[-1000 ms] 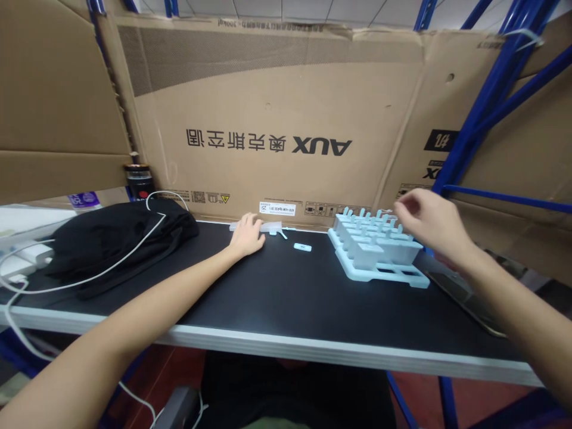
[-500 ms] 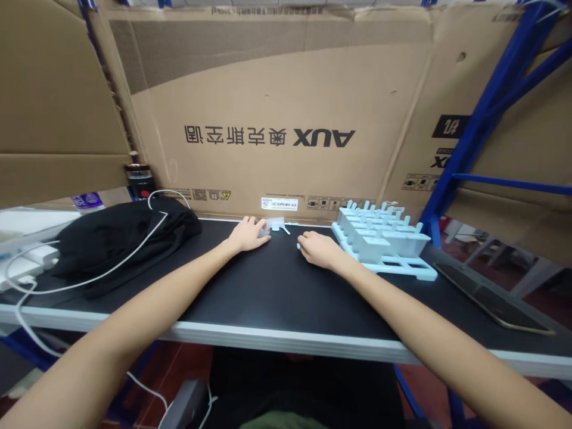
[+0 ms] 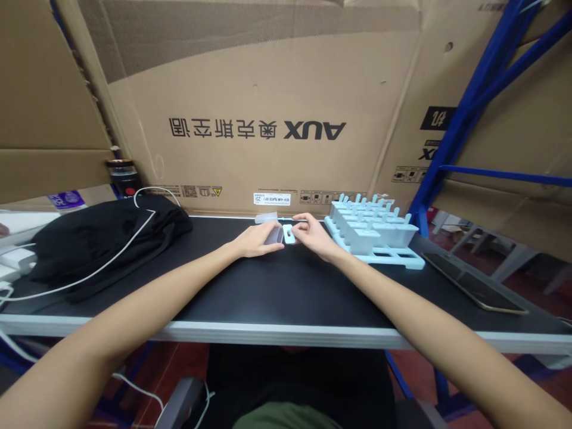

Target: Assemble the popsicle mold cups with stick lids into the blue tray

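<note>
Between the forearms (image 3: 179,285), the counter (image 3: 286,292) gives room; cardboard (image 3: 268,77) walls the back, black cloth (image 3: 80,232) the left, ice-pop molds (image 3: 364,241) the right.

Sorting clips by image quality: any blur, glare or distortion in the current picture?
Head view: AUX lettering reads clearly; head view: the light-blue piece at the right hand is small but distinguishable; head view: black tabletop without harsh glare; head view: pale furniture at right soft and stretched.
</note>
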The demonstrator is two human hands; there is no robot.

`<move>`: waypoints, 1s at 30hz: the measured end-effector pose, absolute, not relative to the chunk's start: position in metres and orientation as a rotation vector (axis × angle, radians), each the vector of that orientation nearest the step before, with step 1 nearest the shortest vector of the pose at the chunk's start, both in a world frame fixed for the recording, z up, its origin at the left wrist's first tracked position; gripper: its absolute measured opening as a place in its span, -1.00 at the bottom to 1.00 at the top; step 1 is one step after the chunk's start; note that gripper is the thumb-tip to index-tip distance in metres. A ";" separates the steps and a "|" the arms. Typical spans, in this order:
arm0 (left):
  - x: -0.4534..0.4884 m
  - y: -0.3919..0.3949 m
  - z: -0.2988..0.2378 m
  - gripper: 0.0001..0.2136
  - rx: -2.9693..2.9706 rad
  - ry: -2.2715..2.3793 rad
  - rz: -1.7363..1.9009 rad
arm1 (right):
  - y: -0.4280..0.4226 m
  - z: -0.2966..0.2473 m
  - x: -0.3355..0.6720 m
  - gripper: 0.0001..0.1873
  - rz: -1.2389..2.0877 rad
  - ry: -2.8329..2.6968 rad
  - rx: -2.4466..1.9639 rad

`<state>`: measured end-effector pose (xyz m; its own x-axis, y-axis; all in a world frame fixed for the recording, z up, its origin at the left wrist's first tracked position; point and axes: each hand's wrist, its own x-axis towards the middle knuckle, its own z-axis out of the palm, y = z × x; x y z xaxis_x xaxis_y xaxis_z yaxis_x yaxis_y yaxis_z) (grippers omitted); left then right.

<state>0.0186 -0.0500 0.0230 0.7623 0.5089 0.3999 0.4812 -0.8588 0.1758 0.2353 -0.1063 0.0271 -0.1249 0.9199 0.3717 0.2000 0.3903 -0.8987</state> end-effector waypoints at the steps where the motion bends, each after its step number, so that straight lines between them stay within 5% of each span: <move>1: 0.019 -0.050 0.023 -0.42 2.898 0.791 0.705 | -0.107 0.024 0.233 -0.66 0.942 -1.574 -0.990; 7: 0.021 -0.054 0.022 -0.33 2.914 0.685 0.722 | -0.112 0.014 0.222 -0.61 1.192 -1.569 -0.896; 15: 0.022 -0.056 0.024 -0.23 2.920 0.647 0.709 | -0.115 0.019 0.220 -0.65 1.069 -1.557 -0.845; 23: 0.024 -0.057 0.025 -0.51 2.989 0.633 0.672 | -0.113 0.013 0.224 -0.72 1.035 -1.707 -0.907; 30: 0.019 -0.046 0.021 -0.59 3.015 1.025 0.730 | -0.066 -0.004 0.236 -0.61 0.059 -2.160 -1.326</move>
